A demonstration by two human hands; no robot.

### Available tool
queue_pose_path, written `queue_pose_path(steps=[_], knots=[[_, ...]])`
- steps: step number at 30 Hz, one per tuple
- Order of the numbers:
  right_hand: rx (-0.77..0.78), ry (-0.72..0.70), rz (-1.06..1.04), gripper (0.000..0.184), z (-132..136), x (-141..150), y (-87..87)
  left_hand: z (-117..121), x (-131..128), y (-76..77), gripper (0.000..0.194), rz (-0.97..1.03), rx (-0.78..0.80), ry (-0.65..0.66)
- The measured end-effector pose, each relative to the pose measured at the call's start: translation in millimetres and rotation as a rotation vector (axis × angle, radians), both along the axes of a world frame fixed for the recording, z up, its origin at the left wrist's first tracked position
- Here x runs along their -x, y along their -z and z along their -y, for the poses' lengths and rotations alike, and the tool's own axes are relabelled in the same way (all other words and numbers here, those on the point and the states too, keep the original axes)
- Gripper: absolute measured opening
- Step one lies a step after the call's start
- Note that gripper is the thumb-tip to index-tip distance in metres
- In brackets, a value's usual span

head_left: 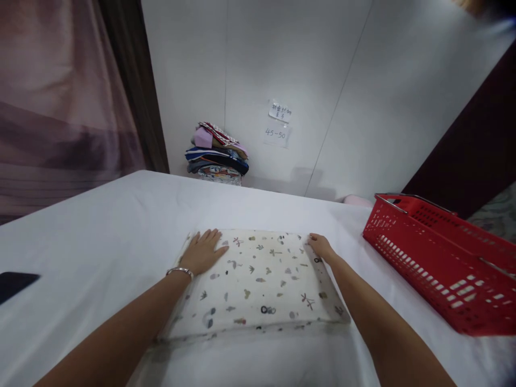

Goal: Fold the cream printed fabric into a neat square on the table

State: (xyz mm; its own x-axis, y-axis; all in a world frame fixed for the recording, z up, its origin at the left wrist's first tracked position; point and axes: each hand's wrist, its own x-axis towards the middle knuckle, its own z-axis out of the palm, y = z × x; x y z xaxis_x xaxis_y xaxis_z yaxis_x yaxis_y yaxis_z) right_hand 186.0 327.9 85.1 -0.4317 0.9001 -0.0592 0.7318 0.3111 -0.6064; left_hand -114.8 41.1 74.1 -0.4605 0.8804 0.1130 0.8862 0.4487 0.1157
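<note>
Evidently, a printed cloth (258, 279) is held at its two far corners, laid flat on the white-covered worktop (100, 236) between & nearer than both hands. L hand (203, 255) noted palm down, fingers slightly spread, thumb out to the side; pressure is presumably applied so the far L corner is kept from sliding. R hand (321, 247) noted w/ fingertips drawn together on the far R corner; the edge appears to be pinched, prob. so the corner can be controlled & the top edge held straight. Exact grip under the fingers can't be confirmed.

Material: cloth is thin & soft-looking, off-white, w/ small scattered motifs in muted tones, incl. palm-like shapes. Outline is roughly rectangular; doubled edges are seen along the L & near sides, so layers are judged to be present. Worktop cover is smooth, w/ faint creases.

Surroundings: red basket (443, 263), rigid perforated plastic w/ metal handles, is set well right of R hand, presumably to leave elbow room. Dark flat object (16, 285) is seen far left of L hand. Beyond the hands, a multicoloured fabric stack (217, 156) is seen by the wall (298, 64). Rigid silvery bracelet (181, 270) is worn at L wrist.
</note>
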Motion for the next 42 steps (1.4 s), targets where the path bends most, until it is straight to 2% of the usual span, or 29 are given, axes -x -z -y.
queue_pose_path(steps=[3, 9, 13, 19, 23, 27, 32, 37, 40, 42], knots=[[0.089, 0.087, -0.042, 0.045, -3.1, 3.2, -4.6, 0.4, -0.8, -1.3, 0.069, 0.017, -0.010, 0.000], [0.316, 0.185, -0.017, 0.032, -11.7, 22.4, -9.8, 1.7, -3.4, -5.5, 0.064, 0.024, -0.012, -0.008], [0.374, 0.162, -0.084, 0.034, -13.5, 23.2, -10.5, 2.0, -4.3, -6.7, 0.065, 0.024, 0.006, -0.016], [0.335, 0.066, -0.232, 0.049, -5.8, 11.6, -8.4, 0.8, -3.5, -4.7, 0.064, 0.009, -0.005, -0.010], [0.261, 0.042, -0.276, 0.045, -6.3, 9.8, -5.7, -4.5, -4.6, -10.9, 0.065, 0.022, 0.008, -0.027], [0.104, 0.085, -0.258, 0.046, -18.5, 14.2, -2.6, -11.9, -14.0, -16.5, 0.066, 0.026, 0.039, -0.007], [-0.044, 0.117, -0.128, 0.052, -25.4, 16.8, 8.0, -13.1, -23.2, -6.1, 0.067, 0.060, 0.064, -0.003], [-0.139, 0.086, -0.013, 0.059, -15.2, 15.2, 9.8, -11.4, -21.3, 0.7, 0.067, 0.062, 0.037, 0.009], [-0.332, -0.001, 0.103, 0.056, 1.8, 20.9, 3.4, -11.2, -21.6, 0.8, 0.067, 0.065, 0.027, 0.015], [-0.496, -0.152, 0.182, 0.053, 20.2, 29.2, 1.7, -11.5, -22.4, 0.3, 0.066, 0.070, 0.019, 0.018]])
